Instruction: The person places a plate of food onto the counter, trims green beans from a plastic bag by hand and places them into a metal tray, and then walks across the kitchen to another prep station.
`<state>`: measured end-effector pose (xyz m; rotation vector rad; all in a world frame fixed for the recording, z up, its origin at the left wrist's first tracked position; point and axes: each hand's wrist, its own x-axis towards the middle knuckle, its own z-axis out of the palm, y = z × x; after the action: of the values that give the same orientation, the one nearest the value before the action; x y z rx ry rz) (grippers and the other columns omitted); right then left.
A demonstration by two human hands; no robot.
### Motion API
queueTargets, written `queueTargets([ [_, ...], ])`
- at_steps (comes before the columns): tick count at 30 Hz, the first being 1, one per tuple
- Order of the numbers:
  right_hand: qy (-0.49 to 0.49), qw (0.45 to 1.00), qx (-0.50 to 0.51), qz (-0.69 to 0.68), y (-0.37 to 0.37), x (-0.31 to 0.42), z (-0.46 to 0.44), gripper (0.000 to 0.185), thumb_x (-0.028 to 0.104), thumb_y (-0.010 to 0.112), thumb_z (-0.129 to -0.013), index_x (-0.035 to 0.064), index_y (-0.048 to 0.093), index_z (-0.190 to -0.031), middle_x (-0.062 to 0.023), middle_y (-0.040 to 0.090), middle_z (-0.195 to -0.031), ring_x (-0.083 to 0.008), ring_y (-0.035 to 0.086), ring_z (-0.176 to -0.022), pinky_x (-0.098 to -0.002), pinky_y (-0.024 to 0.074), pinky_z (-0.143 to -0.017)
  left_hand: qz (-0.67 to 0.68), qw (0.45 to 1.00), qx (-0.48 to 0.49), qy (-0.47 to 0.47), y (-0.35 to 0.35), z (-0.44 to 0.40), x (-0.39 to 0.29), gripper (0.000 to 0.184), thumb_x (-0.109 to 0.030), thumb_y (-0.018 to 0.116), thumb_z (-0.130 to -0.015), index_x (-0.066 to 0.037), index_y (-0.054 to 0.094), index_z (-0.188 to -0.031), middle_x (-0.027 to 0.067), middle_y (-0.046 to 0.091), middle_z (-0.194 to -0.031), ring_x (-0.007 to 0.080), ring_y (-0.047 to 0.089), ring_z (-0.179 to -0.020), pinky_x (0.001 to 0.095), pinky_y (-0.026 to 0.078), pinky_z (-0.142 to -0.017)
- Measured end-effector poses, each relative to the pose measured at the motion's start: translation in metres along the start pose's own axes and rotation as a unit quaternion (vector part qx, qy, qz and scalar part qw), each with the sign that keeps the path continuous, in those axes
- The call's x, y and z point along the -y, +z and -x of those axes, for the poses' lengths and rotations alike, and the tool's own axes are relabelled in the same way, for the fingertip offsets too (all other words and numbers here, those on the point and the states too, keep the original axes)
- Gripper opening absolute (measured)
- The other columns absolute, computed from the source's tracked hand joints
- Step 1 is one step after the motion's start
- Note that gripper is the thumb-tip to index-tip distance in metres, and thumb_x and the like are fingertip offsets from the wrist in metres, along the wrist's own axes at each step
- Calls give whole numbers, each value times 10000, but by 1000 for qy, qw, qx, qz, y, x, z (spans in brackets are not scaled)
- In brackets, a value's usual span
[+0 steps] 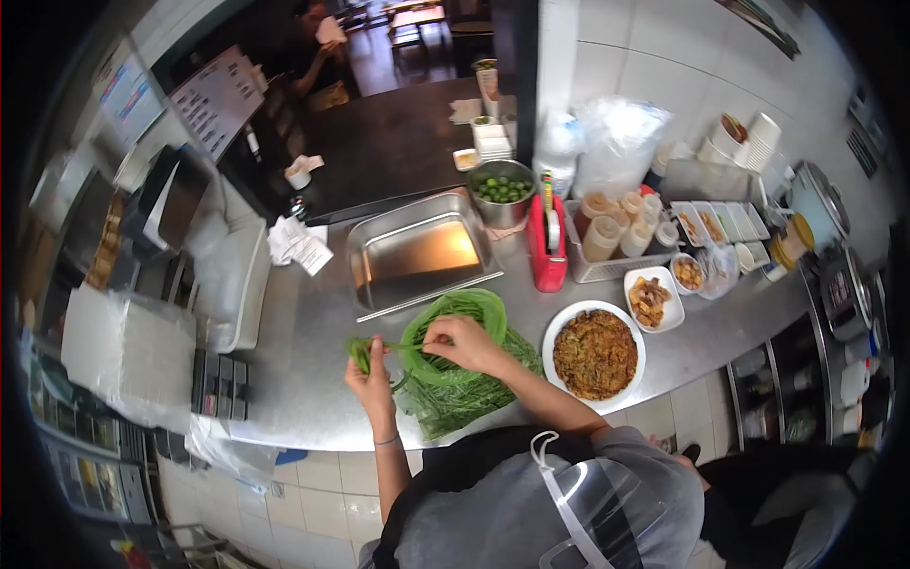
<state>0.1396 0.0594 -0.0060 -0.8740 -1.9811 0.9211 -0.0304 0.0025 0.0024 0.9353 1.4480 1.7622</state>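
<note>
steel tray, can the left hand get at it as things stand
Probably yes: only bare counter separates the left hand from the steel tray, though that hand holds leafy greens.

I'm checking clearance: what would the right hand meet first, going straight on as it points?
Likely the left hand, or the greens it holds; how high the right hand is over the bowl is unclear.
</note>
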Motion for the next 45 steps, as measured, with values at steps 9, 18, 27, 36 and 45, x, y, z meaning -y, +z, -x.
queueTargets([
  [9,-61,992,33,109,42,23,36,139,217,664,-739,111,606,-670,-36,575,-750,-242,575,-819,-412,397,-702,-5,999,23,35,-3,2,22,152,-205,598,-914,-60,602,-870,-39,534,-673,3,346,-477,182,221,-408],
  [18,-133,979,97,120,16,37,72,190,297,614,-832,117,641,-886,-10,523,-863,-179,486,-924,-359,361,-772,525,736,282,-322,-7,-83,20,196,-222,491,-968,-49,557,-904,-44,301,-579,71,276,-480,190,277,-432],
  [27,-44,988,129,77,-13,21,108,239,294,584,-873,100,609,-1010,-56,551,-962,-248,539,-982,-407,418,-790,365,834,203,-362,55,-220,122,126,-163,532,-935,-53,570,-884,47,571,-712,155,525,-662,284,448,-658],
  [36,-17,987,100,121,-24,28,106,238,283,590,-867,92,619,-1006,-69,554,-938,-257,549,-983,-432,424,-796,-63,928,69,-361,60,-244,149,148,-189,599,-880,-89,576,-986,37,609,-791,186,598,-729,347,486,-674],
  [45,76,972,-102,199,-67,30,109,160,201,602,-848,45,632,-875,-130,615,-780,-332,620,-719,-423,496,-641,-57,984,123,-118,-35,-75,93,558,-203,599,-893,-112,361,-1390,125,408,-1370,228,431,-1195,441,369,-949],
])
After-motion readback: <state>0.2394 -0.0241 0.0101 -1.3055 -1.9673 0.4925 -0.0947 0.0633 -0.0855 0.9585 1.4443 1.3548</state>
